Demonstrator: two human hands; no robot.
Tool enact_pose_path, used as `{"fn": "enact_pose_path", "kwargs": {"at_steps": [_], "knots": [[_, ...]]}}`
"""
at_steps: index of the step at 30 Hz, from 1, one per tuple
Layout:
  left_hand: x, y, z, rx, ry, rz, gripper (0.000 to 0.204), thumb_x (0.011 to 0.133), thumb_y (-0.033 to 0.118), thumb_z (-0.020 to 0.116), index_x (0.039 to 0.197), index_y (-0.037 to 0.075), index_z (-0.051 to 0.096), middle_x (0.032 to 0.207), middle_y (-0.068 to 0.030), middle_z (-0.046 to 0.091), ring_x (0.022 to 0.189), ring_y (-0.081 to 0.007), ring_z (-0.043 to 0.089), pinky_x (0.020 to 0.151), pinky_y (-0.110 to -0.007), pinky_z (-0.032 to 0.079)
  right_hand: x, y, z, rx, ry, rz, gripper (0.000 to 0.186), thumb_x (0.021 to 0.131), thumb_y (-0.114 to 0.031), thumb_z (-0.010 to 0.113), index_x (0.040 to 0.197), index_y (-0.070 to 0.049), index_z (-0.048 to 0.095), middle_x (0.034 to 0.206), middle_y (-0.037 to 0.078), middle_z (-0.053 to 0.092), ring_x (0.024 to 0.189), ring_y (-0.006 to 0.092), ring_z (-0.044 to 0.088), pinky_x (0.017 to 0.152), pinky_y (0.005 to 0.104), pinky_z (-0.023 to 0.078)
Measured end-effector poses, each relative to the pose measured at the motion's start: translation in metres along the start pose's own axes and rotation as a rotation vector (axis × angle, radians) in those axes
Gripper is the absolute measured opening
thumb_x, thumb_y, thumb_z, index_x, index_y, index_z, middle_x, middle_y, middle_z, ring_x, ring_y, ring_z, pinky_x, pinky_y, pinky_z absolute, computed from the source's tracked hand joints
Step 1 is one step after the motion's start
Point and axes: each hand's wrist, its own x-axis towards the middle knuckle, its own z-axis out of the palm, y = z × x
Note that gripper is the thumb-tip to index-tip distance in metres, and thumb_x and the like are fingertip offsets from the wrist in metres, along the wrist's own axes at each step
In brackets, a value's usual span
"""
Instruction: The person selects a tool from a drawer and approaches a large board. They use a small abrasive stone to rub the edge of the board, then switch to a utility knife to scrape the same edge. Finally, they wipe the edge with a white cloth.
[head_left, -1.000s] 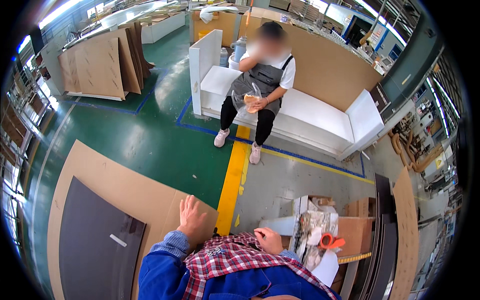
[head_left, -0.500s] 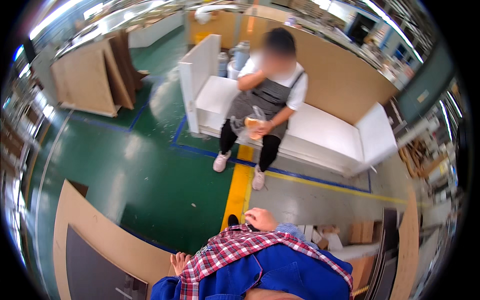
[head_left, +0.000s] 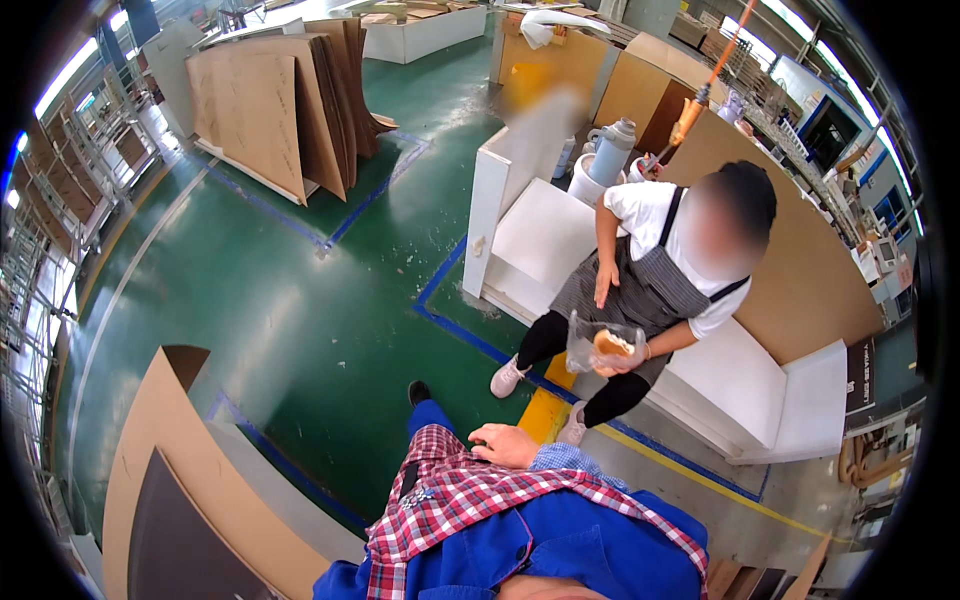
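Observation:
My right hand (head_left: 505,445) rests at the front of my red-and-white checked apron (head_left: 440,500), beside my thigh. Its fingers are loosely bent and apart, and I see nothing in them. My left hand is out of sight; only the blue sleeve (head_left: 340,578) on that side shows. One of my dark shoes (head_left: 418,391) is stretched forward on the green floor. Across from me a person in a striped apron (head_left: 640,285) sits on a white bench (head_left: 720,385). That person holds a bitten bun (head_left: 612,343) in a clear plastic bag.
Large brown boards (head_left: 245,115) lean upright at the far left. Close on my left stands a tan panel (head_left: 150,440) with a dark sheet (head_left: 185,530). A flask (head_left: 612,150) stands behind the bench's end. An orange-handled tool (head_left: 688,122) hangs above it.
My view has swung left, so the seated person lies further right. My left hand has left the panel and the view. My foot reaches further forward. The person's raised hand has come down.

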Motion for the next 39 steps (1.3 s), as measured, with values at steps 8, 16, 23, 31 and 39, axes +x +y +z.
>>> {"fn": "enact_pose_path", "kwargs": {"at_steps": [8, 16, 23, 31, 39], "knots": [[0.257, 0.145, -0.065, -0.046, 0.041, 0.042, 0.017, 0.075, 0.016, 0.060, 0.071, 0.001, 0.067, 0.066, -0.0184, 0.062, 0.065, -0.0295, 0.064, 0.060, -0.040, 0.049, 0.187, 0.024, -0.089, -0.063, 0.025, -0.012, 0.031, 0.088, -0.029, 0.058, 0.109, -0.007, 0.062, 0.105, 0.012, 0.064, 0.097, 0.0306, 0.061, 0.081, 0.0389, 0.051], [0.441, 0.393, -0.228, -0.188, -0.175, 0.333, 0.025, 0.084, 0.011, 0.050, 0.074, -0.001, 0.069, 0.056, -0.0117, 0.065, 0.044, -0.0163, 0.062, 0.044, -0.030, 0.052, 0.336, 0.063, -0.166, -0.056, 0.160, 0.173, 0.027, 0.088, -0.031, 0.055, 0.104, -0.011, 0.066, 0.099, 0.011, 0.066, 0.091, 0.0304, 0.063, 0.077, 0.0401, 0.052], [0.656, 0.539, -0.162, -0.137, -0.460, 0.666, 0.025, 0.079, 0.027, 0.067, 0.103, 0.018, 0.071, 0.094, -0.0092, 0.070, 0.092, -0.0193, 0.067, 0.083, -0.030, 0.051, 0.533, 0.124, -0.208, 0.134, -0.121, 0.075, 0.032, 0.089, -0.033, 0.054, 0.110, -0.011, 0.063, 0.105, 0.012, 0.066, 0.097, 0.0326, 0.062, 0.080, 0.0410, 0.051], [0.800, 0.615, -0.324, -0.621, -0.060, 0.263, 0.018, 0.087, 0.003, 0.053, 0.097, -0.003, 0.067, 0.078, -0.0089, 0.067, 0.062, -0.0152, 0.062, 0.056, -0.028, 0.051, 0.743, 0.174, -0.410, -0.099, 0.184, -0.043, 0.028, 0.086, -0.027, 0.060, 0.106, -0.008, 0.063, 0.099, 0.009, 0.064, 0.091, 0.0295, 0.063, 0.077, 0.0399, 0.052], [0.942, 0.700, -0.323, -0.422, -0.188, -0.156, 0.020, 0.079, 0.017, 0.058, 0.077, 0.000, 0.068, 0.075, -0.0119, 0.066, 0.063, -0.0223, 0.060, 0.061, -0.035, 0.051, 0.902, 0.251, -0.541, -0.075, 0.228, -0.127, 0.027, 0.088, -0.029, 0.058, 0.107, -0.009, 0.063, 0.101, 0.009, 0.064, 0.093, 0.0292, 0.063, 0.079, 0.0391, 0.052]]}}
